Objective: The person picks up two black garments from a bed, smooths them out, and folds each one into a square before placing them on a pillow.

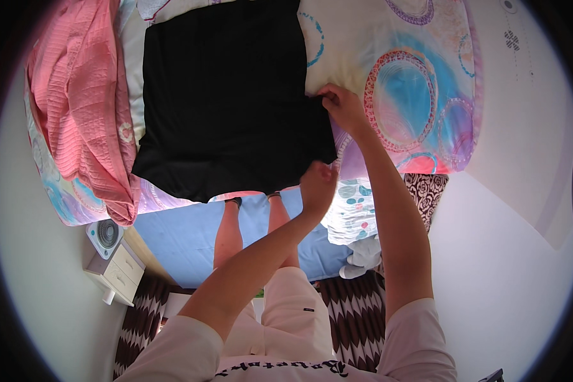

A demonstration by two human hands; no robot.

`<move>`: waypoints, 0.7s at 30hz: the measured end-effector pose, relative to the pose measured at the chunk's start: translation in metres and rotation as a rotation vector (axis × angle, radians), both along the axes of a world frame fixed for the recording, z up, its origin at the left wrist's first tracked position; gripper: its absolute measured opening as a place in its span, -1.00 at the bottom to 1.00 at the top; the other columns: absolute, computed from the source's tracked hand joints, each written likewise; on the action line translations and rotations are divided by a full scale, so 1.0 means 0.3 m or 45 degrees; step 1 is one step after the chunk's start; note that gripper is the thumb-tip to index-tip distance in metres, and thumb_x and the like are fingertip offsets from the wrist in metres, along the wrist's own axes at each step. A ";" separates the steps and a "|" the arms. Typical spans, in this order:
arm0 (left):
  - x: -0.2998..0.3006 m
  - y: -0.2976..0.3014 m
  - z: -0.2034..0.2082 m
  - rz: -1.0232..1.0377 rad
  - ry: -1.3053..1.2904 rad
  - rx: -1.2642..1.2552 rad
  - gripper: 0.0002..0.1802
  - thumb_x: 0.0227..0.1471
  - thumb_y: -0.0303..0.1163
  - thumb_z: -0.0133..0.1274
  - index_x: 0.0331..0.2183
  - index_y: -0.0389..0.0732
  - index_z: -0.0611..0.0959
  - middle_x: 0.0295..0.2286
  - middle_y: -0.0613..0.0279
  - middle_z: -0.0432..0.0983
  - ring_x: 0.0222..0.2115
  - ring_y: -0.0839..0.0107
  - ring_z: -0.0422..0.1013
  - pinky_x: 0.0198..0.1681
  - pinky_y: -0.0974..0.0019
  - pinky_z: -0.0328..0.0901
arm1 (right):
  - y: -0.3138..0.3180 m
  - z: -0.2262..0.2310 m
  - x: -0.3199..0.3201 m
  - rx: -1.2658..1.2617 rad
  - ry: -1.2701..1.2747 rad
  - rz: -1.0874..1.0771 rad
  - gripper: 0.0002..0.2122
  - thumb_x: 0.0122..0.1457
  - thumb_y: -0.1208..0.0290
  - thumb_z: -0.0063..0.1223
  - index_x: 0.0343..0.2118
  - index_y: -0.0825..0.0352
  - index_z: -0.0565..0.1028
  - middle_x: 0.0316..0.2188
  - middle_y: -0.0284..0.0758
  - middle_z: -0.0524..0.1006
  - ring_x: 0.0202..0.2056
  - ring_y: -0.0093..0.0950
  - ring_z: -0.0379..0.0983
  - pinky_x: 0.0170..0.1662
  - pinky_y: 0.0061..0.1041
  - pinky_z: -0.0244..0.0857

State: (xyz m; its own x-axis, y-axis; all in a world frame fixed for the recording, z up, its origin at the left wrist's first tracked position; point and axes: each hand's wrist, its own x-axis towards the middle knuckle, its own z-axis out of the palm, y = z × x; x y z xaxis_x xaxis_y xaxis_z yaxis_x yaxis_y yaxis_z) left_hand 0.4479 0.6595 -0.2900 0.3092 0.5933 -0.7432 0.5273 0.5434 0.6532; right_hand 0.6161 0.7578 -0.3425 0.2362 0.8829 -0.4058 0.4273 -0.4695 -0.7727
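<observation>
A black garment, shaped like a T-shirt, lies spread flat on the bed, its near edge hanging slightly over the side. My left hand is closed on its near right corner. Farther up the right side, my right hand pinches the black cloth at the edge between thumb and fingers. Between the two hands a short sleeve-like flap sticks out to the right. My left forearm reaches across in front of my body.
A patterned bedspread covers the bed. Pink quilted fabric is heaped at the left. Below stand a small white drawer cabinet and a fan. Dotted white cloth hangs near my right forearm. A white wall rises at the right.
</observation>
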 end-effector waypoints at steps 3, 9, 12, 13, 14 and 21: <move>-0.043 -0.044 -0.052 0.735 0.133 -1.010 -0.55 0.03 -0.01 0.36 -0.29 -0.13 0.56 -0.33 0.24 0.51 -0.22 0.30 0.55 -0.11 0.19 0.49 | 0.018 -0.004 -0.026 0.027 0.036 -0.003 -0.85 0.17 0.54 0.14 -0.19 0.31 0.58 -0.40 -0.25 0.64 -0.32 -0.39 0.61 -0.17 -0.43 0.44; -0.087 -0.088 -0.072 1.358 -0.632 -1.253 -0.59 0.20 -0.07 0.25 -0.05 -0.08 0.57 -0.05 0.31 0.49 0.01 0.40 0.40 0.24 0.12 0.25 | -0.011 -0.020 0.024 -0.031 0.104 -0.051 -0.85 0.18 0.57 0.12 -0.19 0.34 0.57 -0.42 -0.31 0.63 -0.35 -0.49 0.57 -0.20 -0.47 0.42; -0.103 -0.116 -0.140 1.265 -0.532 -1.119 -0.68 0.21 -0.10 0.24 -0.13 -0.07 0.62 -0.16 0.37 0.54 -0.02 0.44 0.43 0.20 0.15 0.29 | 0.015 -0.015 0.000 -0.048 0.166 -0.055 -0.85 0.19 0.58 0.10 -0.17 0.35 0.57 -0.40 -0.32 0.63 -0.34 -0.50 0.58 -0.19 -0.47 0.42; -0.090 -0.111 -0.135 1.173 -0.497 -1.090 -0.73 0.22 -0.12 0.23 -0.16 -0.06 0.63 -0.20 0.38 0.56 -0.03 0.45 0.44 0.19 0.16 0.30 | 0.009 -0.013 0.004 -0.057 0.179 -0.089 -0.84 0.20 0.58 0.10 -0.16 0.35 0.56 -0.38 -0.31 0.63 -0.32 -0.50 0.58 -0.18 -0.46 0.42; -0.073 -0.121 -0.118 1.100 -0.513 -1.056 -0.75 0.23 -0.12 0.21 -0.21 -0.08 0.63 -0.25 0.39 0.55 -0.09 0.44 0.47 0.12 0.17 0.34 | 0.003 -0.012 0.008 -0.057 0.178 -0.084 -0.84 0.20 0.58 0.10 -0.16 0.35 0.56 -0.38 -0.31 0.63 -0.32 -0.50 0.58 -0.18 -0.46 0.42; 0.013 -0.177 -0.073 0.746 -0.359 -1.211 -0.83 0.21 -0.25 0.12 -0.29 -0.13 0.56 -0.31 0.29 0.53 -0.18 0.38 0.51 -0.05 0.18 0.41 | -0.041 -0.045 0.008 0.042 -0.044 -0.138 -0.85 0.23 0.54 0.07 -0.15 0.35 0.55 -0.31 -0.20 0.67 -0.24 -0.33 0.64 -0.14 -0.39 0.46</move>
State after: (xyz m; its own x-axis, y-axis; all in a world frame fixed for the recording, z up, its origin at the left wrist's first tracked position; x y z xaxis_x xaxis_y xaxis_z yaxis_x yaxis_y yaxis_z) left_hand 0.4517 0.6065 -0.3121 0.3974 -0.0626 -0.9155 -0.0681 0.9929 -0.0974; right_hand 0.6185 0.7456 -0.3559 0.3445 0.8639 -0.3673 0.4016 -0.4893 -0.7742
